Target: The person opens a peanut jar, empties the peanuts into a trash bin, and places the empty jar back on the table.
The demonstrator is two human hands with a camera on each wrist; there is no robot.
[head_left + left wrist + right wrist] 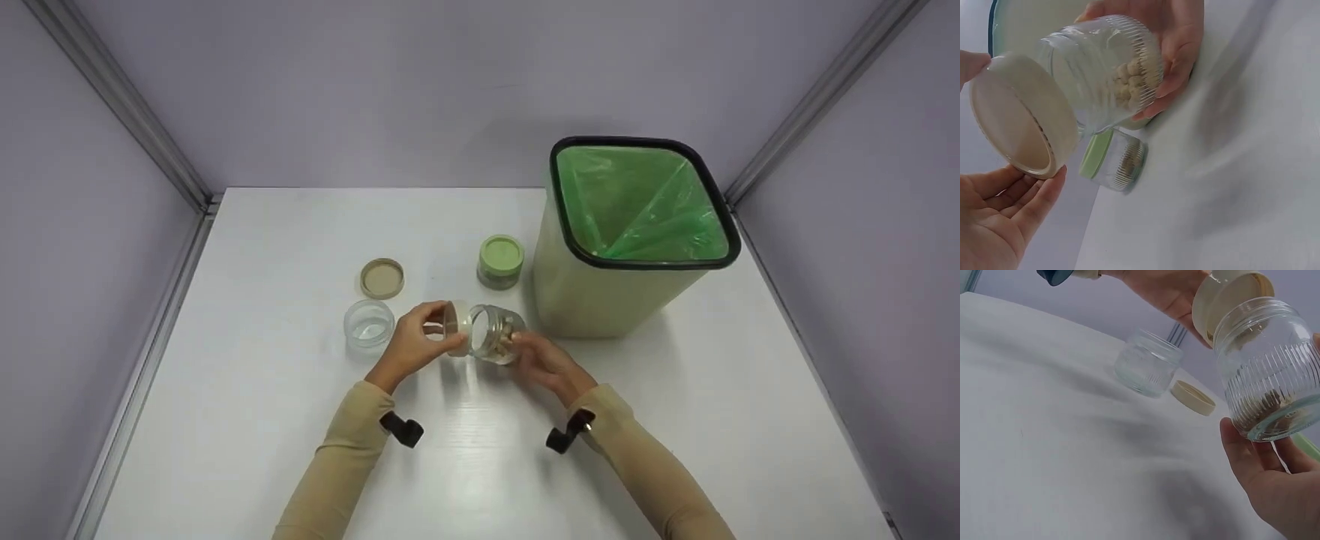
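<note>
My right hand [541,361] grips a ribbed glass jar [494,334] tipped on its side above the table, with pale nuts or beans [1131,79] inside. Its mouth faces left. My left hand [420,341] pinches a cream lid [459,324] just off that mouth. In the left wrist view the lid [1019,115] shows its hollow inside, next to the jar [1106,67]. From the right wrist, the jar [1266,368] sits in my right hand's fingers [1264,478], with the lid [1224,298] behind it.
An empty open glass jar [369,323] stands left, its tan lid [382,277] lying behind it. A green-lidded jar [500,261] stands further back. A pale bin with a green liner [637,225] occupies the right. Grey walls enclose the white table [262,420].
</note>
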